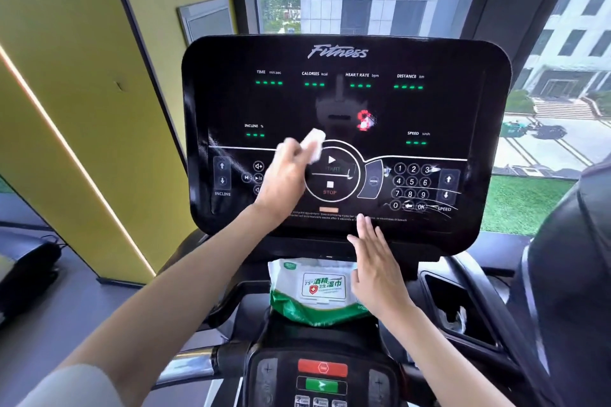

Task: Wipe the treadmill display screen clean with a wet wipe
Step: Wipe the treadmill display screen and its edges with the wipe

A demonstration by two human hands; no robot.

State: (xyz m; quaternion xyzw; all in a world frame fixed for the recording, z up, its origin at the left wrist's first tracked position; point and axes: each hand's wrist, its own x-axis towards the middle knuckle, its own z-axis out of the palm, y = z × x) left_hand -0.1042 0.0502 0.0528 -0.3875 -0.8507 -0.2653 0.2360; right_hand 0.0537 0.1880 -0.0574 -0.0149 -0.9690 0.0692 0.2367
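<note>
While the left hand [284,175] clamps a wipe [314,145] on the screen [330,99], the right hand [377,271] hovers, fingers together.

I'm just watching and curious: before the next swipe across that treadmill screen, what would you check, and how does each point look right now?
1. Wipe in hand: the left hand holds the wet wipe. Ok.
2. Wipe on the display screen: it appears pressed beside the play button. Ok.
3. Right hand out of the path: open, low by the screen's bottom edge. Ok.
4. Screen clean: white streaks remain around the number keypad. Not ok.
5. Spare wipes: pack sits below the screen. Ok.
6. Wipe still moist: cannot tell.
</note>
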